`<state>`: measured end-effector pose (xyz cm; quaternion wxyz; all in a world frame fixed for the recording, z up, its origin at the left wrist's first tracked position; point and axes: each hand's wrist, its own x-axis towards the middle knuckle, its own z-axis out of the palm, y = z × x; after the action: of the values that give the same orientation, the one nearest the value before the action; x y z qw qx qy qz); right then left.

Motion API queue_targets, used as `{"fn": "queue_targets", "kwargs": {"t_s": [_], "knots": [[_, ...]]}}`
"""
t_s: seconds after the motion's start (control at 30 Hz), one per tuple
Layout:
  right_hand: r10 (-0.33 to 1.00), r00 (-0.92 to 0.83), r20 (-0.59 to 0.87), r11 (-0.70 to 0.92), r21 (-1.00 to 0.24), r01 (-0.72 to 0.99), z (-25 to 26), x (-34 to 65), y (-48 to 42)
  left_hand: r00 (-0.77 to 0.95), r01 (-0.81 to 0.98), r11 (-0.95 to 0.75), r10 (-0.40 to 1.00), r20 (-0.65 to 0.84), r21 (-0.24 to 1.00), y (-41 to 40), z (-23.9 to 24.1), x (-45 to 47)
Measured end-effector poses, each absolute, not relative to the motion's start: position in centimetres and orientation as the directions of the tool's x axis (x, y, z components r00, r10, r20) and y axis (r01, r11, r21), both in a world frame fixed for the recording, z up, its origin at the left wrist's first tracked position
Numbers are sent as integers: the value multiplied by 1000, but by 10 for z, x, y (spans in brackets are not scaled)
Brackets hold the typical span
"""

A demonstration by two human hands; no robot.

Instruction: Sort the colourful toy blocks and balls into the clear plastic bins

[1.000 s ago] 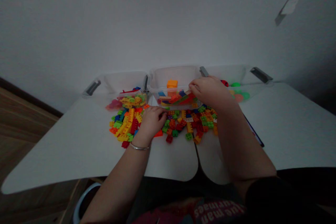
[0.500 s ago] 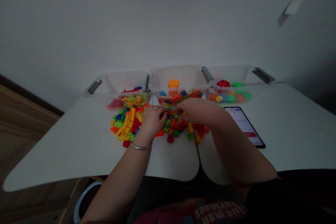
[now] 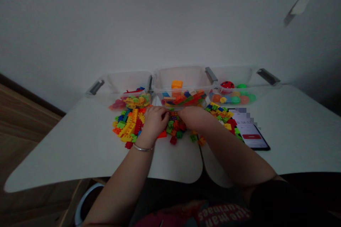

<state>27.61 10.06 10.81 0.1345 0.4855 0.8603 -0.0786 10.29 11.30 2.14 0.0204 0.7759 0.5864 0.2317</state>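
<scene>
Low over the toy bricks, my left hand curls its fingers at the left side of a small joined group of bricks. On the other side, my right hand is bent downward with its fingers closed; what they hold is hidden behind the hand. Loose green and red bricks lie just in front of the joined group. A pile of mostly yellow bricks spreads to the left of my left hand. More mixed bricks lie beyond my right forearm.
Behind the bricks stand a left clear bin, a middle clear bin and a right clear bin, all holding toys. A phone with a timer lies at the right. A seam splits the white table.
My right hand and forearm have shifted down and left, closer to the joined bricks, uncovering bricks near the phone. My left hand stays almost in place.
</scene>
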Motion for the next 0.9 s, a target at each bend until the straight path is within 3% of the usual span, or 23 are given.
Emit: {"fn": "queue_targets", "kwargs": {"t_s": [0.43, 0.57, 0.7, 0.8, 0.9], "knots": [[828, -545, -132, 543, -54, 838, 102, 287, 110, 222, 899, -321, 921, 321, 299, 114, 22, 102], [767, -640, 45, 639, -138, 757, 116, 294, 110, 223, 895, -323, 921, 320, 308, 114, 22, 102], [675, -667, 315, 737, -240, 632, 125, 300, 112, 222, 903, -319, 919, 325, 287, 115, 20, 103], [660, -527, 535, 725, -272, 633, 129, 310, 116, 225, 899, -328, 915, 335, 290, 115, 20, 103], [664, -340, 666, 657, -301, 692, 130, 324, 124, 232, 892, -336, 915, 331, 304, 115, 21, 103]]}}
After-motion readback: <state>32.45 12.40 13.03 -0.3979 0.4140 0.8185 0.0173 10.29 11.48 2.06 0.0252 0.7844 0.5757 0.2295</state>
